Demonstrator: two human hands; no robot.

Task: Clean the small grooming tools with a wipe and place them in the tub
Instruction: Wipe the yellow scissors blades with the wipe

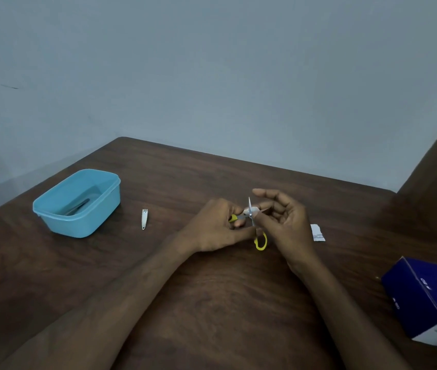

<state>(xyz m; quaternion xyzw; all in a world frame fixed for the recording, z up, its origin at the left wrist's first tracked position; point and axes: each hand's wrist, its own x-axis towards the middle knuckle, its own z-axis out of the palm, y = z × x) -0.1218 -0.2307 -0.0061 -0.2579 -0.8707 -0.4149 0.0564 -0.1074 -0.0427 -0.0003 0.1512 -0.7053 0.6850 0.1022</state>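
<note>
dark wooden table (212, 303) bears blue tub (77, 217), nail clipper (144, 219), wrapper (318, 232), navy box (430, 300).

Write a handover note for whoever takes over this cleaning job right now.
Left hand grips one yellow handle of the small yellow-handled scissors, blades open.
Right hand pinches a small white wipe against the blades.
Light blue plastic tub sits at the left on the brown wooden table, a dark slim tool already inside.
Silver nail clipper lies beside the tub, not yet placed.
Left: finish the scissors, do the clipper, put both in the tub.
</note>
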